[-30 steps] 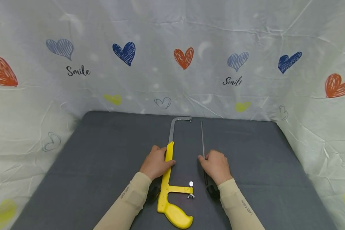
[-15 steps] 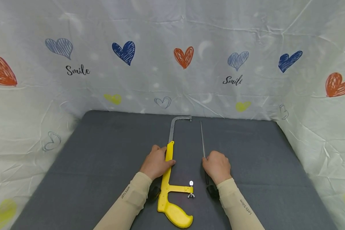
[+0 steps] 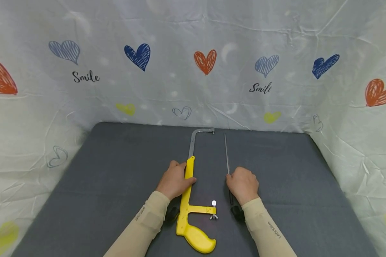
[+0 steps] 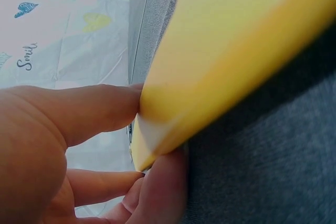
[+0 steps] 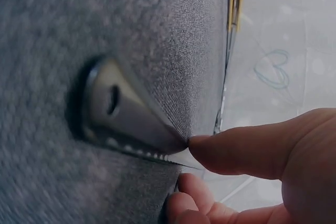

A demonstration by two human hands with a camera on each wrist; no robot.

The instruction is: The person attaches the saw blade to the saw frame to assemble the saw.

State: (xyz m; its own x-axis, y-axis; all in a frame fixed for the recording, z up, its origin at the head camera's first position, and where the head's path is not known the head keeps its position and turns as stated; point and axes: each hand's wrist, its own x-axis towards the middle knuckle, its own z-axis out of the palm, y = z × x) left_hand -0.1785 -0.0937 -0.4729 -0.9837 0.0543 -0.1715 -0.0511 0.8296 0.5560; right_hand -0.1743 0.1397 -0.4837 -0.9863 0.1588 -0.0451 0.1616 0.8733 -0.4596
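Observation:
A hacksaw frame (image 3: 187,192) with a yellow body and handle lies on the dark grey table, its bare metal arm bent at the far end. My left hand (image 3: 174,181) grips the yellow bar at mid-length, thumb on one side and fingers on the other; the left wrist view shows the yellow bar (image 4: 199,72) close up. To the right, a thin hacksaw blade (image 3: 226,155) lies roughly alongside the frame. My right hand (image 3: 242,184) pinches it near the middle. In the right wrist view the blade's near end (image 5: 123,111) shows a hole and a toothed edge.
A wing nut (image 3: 213,216) and a metal post sit on the frame's yellow crossbar. White cloth (image 3: 167,89) printed with hearts hangs behind the table (image 3: 122,153) and along both sides. A dark wrist camera (image 3: 237,213) sits under the right wrist, near the blade's end.
My right thumb has drawn in from across the blade to its side. The left hand and the frame hold still. The head view has shifted slightly.

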